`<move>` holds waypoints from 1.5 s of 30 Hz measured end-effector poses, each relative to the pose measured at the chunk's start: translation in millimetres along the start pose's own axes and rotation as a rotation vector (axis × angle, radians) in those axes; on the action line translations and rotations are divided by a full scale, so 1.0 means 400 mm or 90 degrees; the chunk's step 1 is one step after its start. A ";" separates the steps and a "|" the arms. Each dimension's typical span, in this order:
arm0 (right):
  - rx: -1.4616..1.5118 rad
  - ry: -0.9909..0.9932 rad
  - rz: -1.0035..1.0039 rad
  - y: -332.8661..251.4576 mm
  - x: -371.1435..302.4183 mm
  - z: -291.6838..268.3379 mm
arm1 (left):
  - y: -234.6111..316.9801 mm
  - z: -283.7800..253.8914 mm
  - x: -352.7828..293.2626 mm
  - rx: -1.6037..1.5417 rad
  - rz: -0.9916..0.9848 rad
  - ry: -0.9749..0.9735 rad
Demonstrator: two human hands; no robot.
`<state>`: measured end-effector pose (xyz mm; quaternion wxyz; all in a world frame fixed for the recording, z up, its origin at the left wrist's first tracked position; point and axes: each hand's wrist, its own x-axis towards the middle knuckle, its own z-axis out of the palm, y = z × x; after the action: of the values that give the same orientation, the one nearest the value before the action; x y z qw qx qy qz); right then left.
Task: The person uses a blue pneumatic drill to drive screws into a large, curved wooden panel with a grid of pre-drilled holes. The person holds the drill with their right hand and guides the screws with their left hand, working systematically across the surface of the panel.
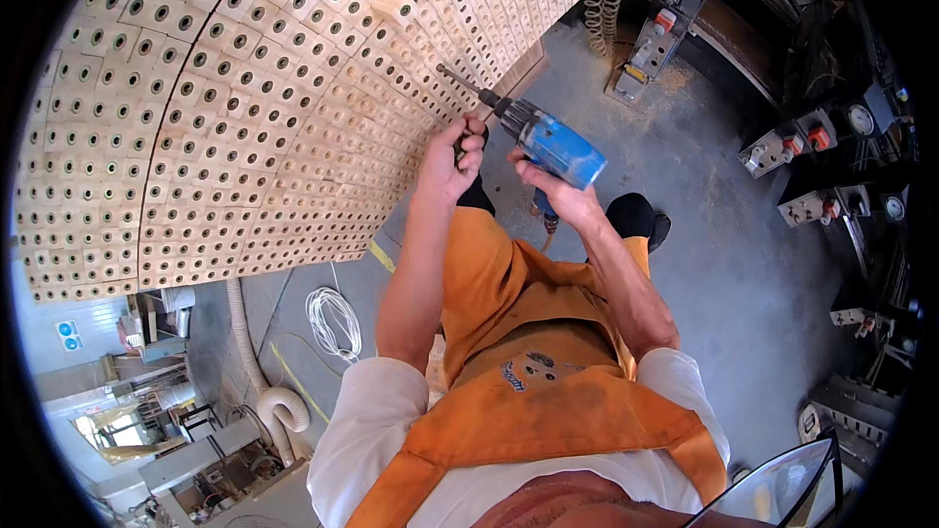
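My right hand [565, 194] is wrapped round the grip of a blue power driver [565, 149] with a dark ribbed front; a hose fitting [550, 225] shows below its grip. A long bit [460, 78] sticks out of it toward a large stack of pale wooden blocks [323, 152]. Whether its tip touches the wood I cannot tell. My left hand [455, 158] is closed, fingers curled, just below the driver's nose; what lies in it is hidden. Rows of round holes cover the blocks. Many hold dark-centred metal inserts, while others in the middle and right are bare wood.
One loose wooden block [391, 4] lies on the stack. Coiled white cable [333, 323] and a ribbed hose [284, 409] lie on the floor at lower left. Machinery with switch boxes [787, 145] lines the right side, and a coiled air hose [606, 0] hangs at the top.
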<state>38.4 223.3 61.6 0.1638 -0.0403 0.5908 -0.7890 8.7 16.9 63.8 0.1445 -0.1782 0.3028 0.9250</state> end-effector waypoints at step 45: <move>0.040 0.013 -0.052 -0.030 0.031 -0.028 | 0.056 0.119 0.091 0.133 0.139 0.008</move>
<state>21.1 232.9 68.0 0.1263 -0.0512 0.5651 -0.8137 -43.7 34.3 95.9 0.0592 -0.1341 0.4159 0.8975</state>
